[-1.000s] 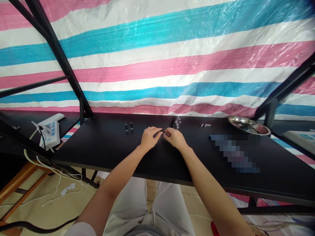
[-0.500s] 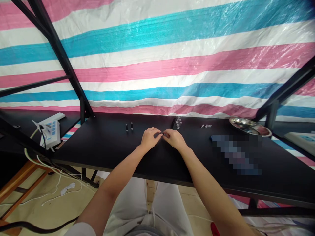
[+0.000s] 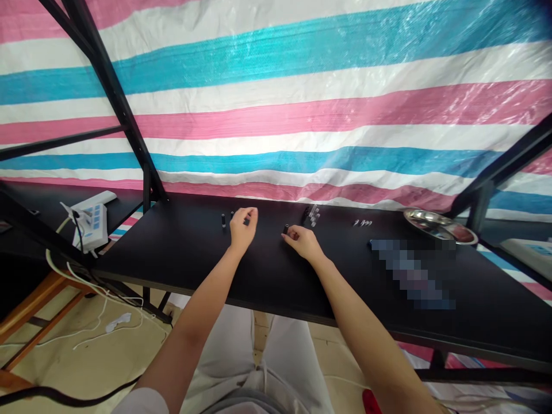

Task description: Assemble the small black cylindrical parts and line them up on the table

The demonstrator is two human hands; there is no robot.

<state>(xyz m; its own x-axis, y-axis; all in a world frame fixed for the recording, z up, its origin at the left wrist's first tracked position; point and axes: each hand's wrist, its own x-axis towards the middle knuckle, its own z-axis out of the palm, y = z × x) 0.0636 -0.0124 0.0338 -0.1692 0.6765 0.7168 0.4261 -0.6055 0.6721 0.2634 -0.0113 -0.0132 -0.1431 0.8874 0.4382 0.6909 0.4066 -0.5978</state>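
Observation:
My right hand (image 3: pixel 305 242) pinches a small black tube (image 3: pixel 286 228) upright between thumb and fingers, just above or on the black tabletop. My left hand (image 3: pixel 244 229) is lifted to the left, its thumb and fingertips drawn together; whether something small is between them I cannot make out. Beside the left hand a small black tube with a pale top (image 3: pixel 223 221) stands upright. A second one is mostly hidden behind that hand. Beyond my right hand lies a cluster of clear and black small tubes (image 3: pixel 314 216).
Several small shiny pieces (image 3: pixel 363 223) lie right of the cluster. A round metal tray (image 3: pixel 468 234) sits near the right back, with a blurred-out flat item (image 3: pixel 409 273) before it. A white power strip (image 3: pixel 92 227) is at the left. A striped sheet (image 3: pixel 302 109) hangs behind the table.
The hands were together at the middle; my left hand has moved away left and up towards the standing tubes. My right hand stays near its place, the black tube now showing in its fingers.

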